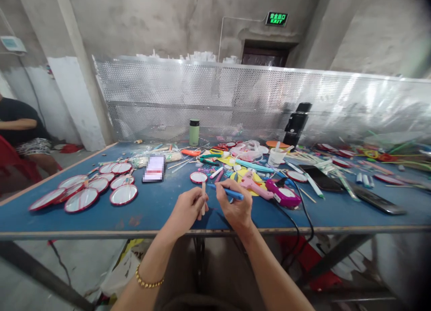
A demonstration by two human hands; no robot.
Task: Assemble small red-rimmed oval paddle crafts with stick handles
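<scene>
My left hand (187, 208) is closed around a thin wooden stick (204, 192), holding it upright just above the blue table (158, 205) near its front edge. My right hand (235, 203) grips a blue pen (232, 193), its tip pointing left toward the stick. A gold bracelet sits on my left wrist. Just beyond my hands lies a small round red-rimmed disc (198, 177). To the right of my right hand lies a pink glue gun (256, 188) with a black cord running off the table's front edge.
Several red-rimmed round discs (84, 192) lie at the table's left. A phone (154, 168), green bottle (194, 132), white cup (276, 156), black device (295, 123) and craft clutter cover the far and right side. A perforated metal screen (235, 100) stands behind. A seated person (23, 136) is at far left.
</scene>
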